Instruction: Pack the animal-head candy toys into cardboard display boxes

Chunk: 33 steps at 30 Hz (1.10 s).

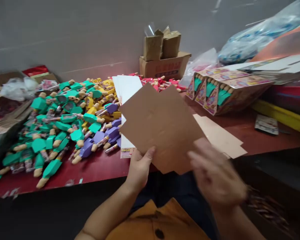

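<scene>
A flat brown cardboard piece [162, 126] with notched edges is held up over the table's front edge. My left hand [140, 168] grips its lower left edge, thumb on top. Blurred by motion, my right hand [215, 173] is at the piece's lower right edge; whether it grips the card is unclear. Behind the brown piece lies a white card sheet [127, 88]. To the right, a pale cut card [221, 136] rests on the table. Many small items with green [38, 145], yellow and purple [98, 137] parts are heaped at the left.
Printed display boxes [225, 83] holding green items stand at the right. Cardboard boxes [165, 65] are stacked at the back, beside red items [175, 82]. A small printed card [266, 124] and a yellow edge [285, 115] are far right. Plastic bags lie on both sides.
</scene>
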Available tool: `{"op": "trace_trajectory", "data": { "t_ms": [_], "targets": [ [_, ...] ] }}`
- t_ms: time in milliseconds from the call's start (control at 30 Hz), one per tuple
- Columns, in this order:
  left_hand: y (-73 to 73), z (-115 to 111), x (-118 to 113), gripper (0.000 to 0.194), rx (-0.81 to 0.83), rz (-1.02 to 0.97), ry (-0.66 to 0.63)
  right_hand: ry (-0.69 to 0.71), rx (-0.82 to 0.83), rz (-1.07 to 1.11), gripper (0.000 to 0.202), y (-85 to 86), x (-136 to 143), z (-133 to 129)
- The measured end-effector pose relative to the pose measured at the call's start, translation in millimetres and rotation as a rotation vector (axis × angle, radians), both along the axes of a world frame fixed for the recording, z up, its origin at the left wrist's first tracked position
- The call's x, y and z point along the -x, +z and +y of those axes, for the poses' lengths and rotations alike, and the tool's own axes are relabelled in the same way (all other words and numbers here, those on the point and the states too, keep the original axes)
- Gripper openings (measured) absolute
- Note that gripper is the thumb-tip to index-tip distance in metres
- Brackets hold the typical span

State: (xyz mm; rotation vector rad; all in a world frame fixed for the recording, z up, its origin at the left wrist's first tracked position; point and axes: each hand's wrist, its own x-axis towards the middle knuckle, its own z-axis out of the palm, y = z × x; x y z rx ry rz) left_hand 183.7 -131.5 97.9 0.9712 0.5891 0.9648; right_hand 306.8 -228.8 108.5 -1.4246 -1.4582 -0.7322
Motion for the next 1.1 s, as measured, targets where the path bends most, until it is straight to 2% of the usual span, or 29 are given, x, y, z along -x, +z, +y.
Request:
{"op": "trace_trajectory", "data": {
  "t_ms": [67,100,167,233,300,367,433,533,633,700,733,767,833,933,1000,1100],
  "targets": [
    [-1.2,10,12,0.049,0.014,0.016,0.012,-0.143,-0.049,0.277,0.049,0.1,-6,11],
    [-1.0,13,17,0.05,-0.006,0.027,0.028,-0.149,-0.017,0.402,0.051,-0.6,-7,18],
    [-1.1,17,22,0.048,-0.107,0.07,0.114,-0.053,0.123,0.591,0.052,-3.0,-4,33],
    [-3.5,18,22,0.045,-0.24,0.159,0.278,0.045,0.223,0.703,0.052,-6.3,6,45],
    [-8.3,18,20,0.047,-0.36,0.279,0.446,0.098,0.218,0.81,0.053,-10.6,19,53],
    [-12.7,15,18,0.054,-0.41,0.379,0.52,0.118,0.168,0.914,0.06,-15.6,30,55],
    [-13.5,10,17,0.066,-0.383,0.418,0.497,0.105,0.13,0.996,0.071,-20.4,36,54],
    [-6.0,1,15,0.066,-0.25,0.291,0.28,0.158,0.144,1.086,0.078,-26.5,34,51],
    [5.3,-3,15,0.053,-0.135,0.097,-0.026,0.443,0.267,1.204,0.071,-32.8,33,50],
    [9.2,0,17,0.052,-0.095,0.076,-0.175,0.637,0.307,1.257,0.061,-37.3,37,50],
    [9.3,4,19,0.051,-0.085,0.096,-0.223,0.691,0.301,1.265,0.055,-39.3,39,50],
    [8.0,8,21,0.051,-0.088,0.126,-0.238,0.709,0.279,1.265,0.049,-40.8,42,50],
    [1.9,14,27,0.056,-0.148,0.219,-0.162,0.667,0.193,1.263,0.045,-41.7,43,51],
    [-11.4,14,34,0.072,-0.304,0.401,0.135,0.517,-0.067,1.243,0.052,-36.6,37,54],
    [-19.0,5,35,0.073,-0.333,0.393,0.246,0.403,-0.241,1.193,0.054,-32.7,33,56],
    [-22.8,-13,31,0.069,-0.241,0.216,0.145,0.341,-0.337,1.123,0.052,-37.1,40,56]
  ]
}}
